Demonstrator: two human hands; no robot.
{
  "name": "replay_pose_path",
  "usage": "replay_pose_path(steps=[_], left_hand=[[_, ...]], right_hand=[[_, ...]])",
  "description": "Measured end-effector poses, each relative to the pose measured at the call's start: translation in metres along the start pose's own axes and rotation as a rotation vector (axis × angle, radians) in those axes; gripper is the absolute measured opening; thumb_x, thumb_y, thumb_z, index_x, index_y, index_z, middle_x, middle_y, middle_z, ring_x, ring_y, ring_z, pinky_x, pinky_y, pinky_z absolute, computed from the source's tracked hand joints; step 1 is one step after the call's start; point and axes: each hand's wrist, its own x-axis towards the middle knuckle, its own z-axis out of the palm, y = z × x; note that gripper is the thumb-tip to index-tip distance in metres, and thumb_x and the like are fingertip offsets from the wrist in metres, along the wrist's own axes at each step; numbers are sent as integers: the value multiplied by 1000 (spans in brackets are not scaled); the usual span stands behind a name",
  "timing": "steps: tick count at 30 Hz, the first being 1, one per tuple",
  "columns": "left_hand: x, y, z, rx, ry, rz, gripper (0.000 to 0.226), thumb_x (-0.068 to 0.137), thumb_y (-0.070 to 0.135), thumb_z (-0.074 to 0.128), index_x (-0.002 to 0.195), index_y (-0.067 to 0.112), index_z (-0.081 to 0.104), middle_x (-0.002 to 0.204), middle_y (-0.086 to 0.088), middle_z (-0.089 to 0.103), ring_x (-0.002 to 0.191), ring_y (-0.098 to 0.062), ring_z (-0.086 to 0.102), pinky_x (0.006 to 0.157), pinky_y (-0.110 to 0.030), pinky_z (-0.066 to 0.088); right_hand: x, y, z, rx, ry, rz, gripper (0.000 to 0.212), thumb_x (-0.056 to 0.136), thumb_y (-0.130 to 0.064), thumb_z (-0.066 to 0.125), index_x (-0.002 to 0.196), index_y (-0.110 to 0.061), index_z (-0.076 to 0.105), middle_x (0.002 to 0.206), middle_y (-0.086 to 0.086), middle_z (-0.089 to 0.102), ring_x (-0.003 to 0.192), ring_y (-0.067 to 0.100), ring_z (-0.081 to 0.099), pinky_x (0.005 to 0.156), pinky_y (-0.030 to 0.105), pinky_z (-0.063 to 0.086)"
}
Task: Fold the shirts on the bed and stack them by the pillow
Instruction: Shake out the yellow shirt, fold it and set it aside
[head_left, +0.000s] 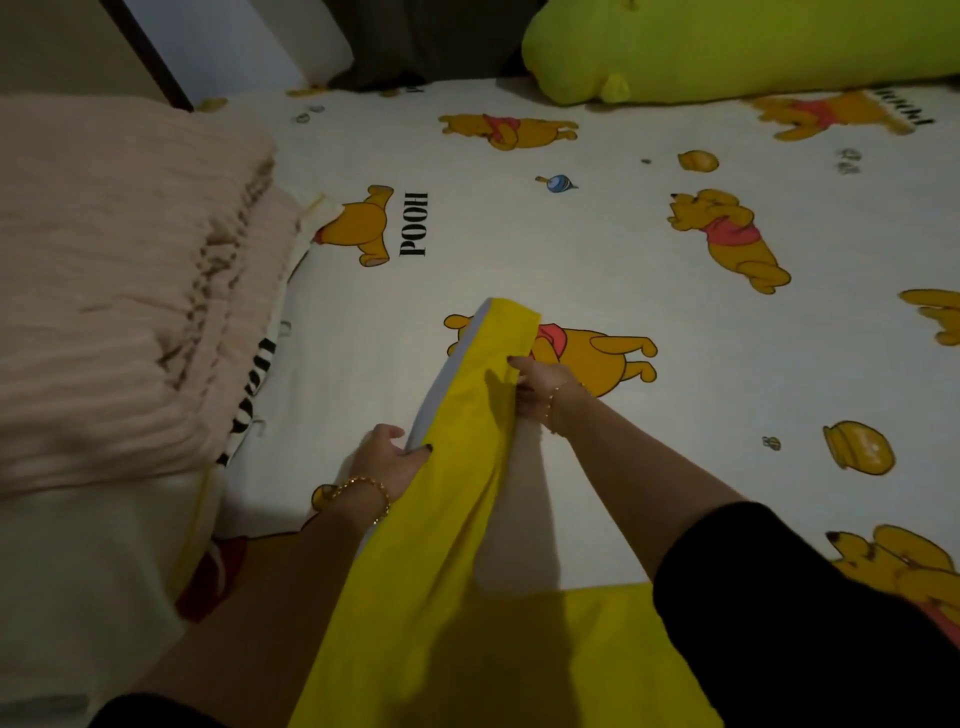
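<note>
Two hands pinch opposite edges of the yellow shirt (462, 483), left hand (387, 460) nearer, right hand (537, 387) farther; open sheet (519, 249) beyond.

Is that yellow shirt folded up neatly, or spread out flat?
Neither: it is mid-fold. The yellow shirt is gathered into a long narrow strip, held above the bed by the left hand and right hand.

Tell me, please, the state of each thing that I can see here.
yellow shirt, lifted and stretched between both hands, not yet folded small.
left hand, grips the shirt's left edge.
right hand, grips the shirt's right edge, farther up.
pink blanket, folded in a pile at the left.
green plush, lying at the bed's far edge.
bed sheet, spread flat.
</note>
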Motion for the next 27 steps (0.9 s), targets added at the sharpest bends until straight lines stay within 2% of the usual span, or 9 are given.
replay_pose_path(steps=[3,6,9,13,16,19,21,24,27], left_hand=[[5,8,2,26,-80,34,27,89,39,60,84,12,56,72,-1,53,63,-14,49,51,-23,34],[14,13,0,-121,-79,40,25,91,33,58,82,10,60,65,-3,49,58,-16,45,51,-25,31],[25,17,-5,-233,-100,-15,30,89,36,61,70,15,50,66,-2,42,58,-15,40,54,-26,27],[37,21,-10,-176,-117,-10,27,86,37,65,71,16,55,69,-1,49,62,-13,44,55,-24,32],[41,30,-17,-218,-46,81,14,88,27,65,89,13,62,70,0,54,61,-11,48,52,-21,36],[42,36,-19,-248,-2,147,20,88,24,66,103,12,64,82,-4,61,63,-9,51,52,-19,38],[41,33,-14,-227,7,132,24,87,22,66,106,7,65,87,-6,61,65,-10,52,53,-19,38],[31,16,-5,-246,55,47,28,86,22,68,109,7,65,93,-3,62,77,-14,55,58,-19,40],[10,-9,-10,-301,157,-12,23,84,22,70,103,8,67,92,-2,66,76,-11,57,58,-15,41]], right_hand=[[4,-11,15,59,-72,39,64,73,-38,78,124,-6,55,119,14,61,108,35,58,95,52,48],[14,-21,21,83,-69,43,73,72,-40,78,131,-9,49,128,11,56,114,34,54,98,50,46],[21,-32,23,156,-39,85,75,75,-35,77,136,-6,44,133,13,52,116,32,53,98,43,46],[22,-49,25,94,-2,65,54,91,-17,60,138,-2,40,141,15,45,124,33,47,93,38,43],[26,-69,26,59,6,-20,41,93,-10,52,133,1,46,139,19,48,126,33,48,103,41,43],[44,-77,22,36,31,-86,29,94,-9,50,122,0,54,133,20,52,120,32,52,105,49,40],[51,-63,16,67,56,-61,26,94,-10,51,118,-4,56,123,15,58,113,31,57,103,45,43],[32,-35,5,165,1,-9,17,95,-5,43,103,-6,57,92,13,60,89,22,61,84,32,50],[7,-13,-7,359,10,-28,26,99,1,34,116,9,52,99,16,65,103,28,60,101,35,44]])
